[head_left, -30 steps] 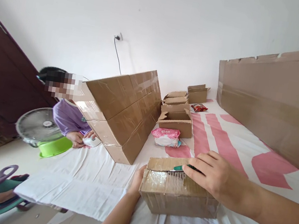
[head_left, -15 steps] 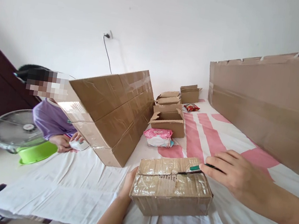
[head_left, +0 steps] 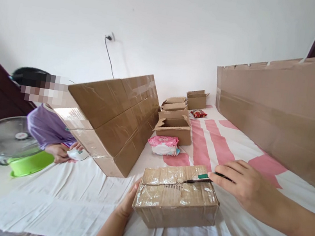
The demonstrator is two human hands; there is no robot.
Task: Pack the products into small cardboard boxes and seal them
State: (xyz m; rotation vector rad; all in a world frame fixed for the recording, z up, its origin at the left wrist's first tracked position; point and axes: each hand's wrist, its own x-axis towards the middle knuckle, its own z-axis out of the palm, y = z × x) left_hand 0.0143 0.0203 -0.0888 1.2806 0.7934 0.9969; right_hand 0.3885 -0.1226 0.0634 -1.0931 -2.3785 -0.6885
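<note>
A small cardboard box, wrapped in shiny clear tape, rests on the cloth in front of me. My left hand holds the box's left end; some of its fingers are hidden behind the box. In my right hand is a utility knife with a green handle. Its thin dark tip points left and meets the seam across the top of the box. Beyond the box lies a pink and white pack of wipes.
Large cardboard panels stand at left and right. Several open small boxes and a red snack packet are farther back. Left, another person in a purple shirt holds a white object, near a fan and green basin.
The view has turned slightly right, so everything sits a little further left. My hands keep nearly the same places on the box and knife, whose tip stays at the seam.
</note>
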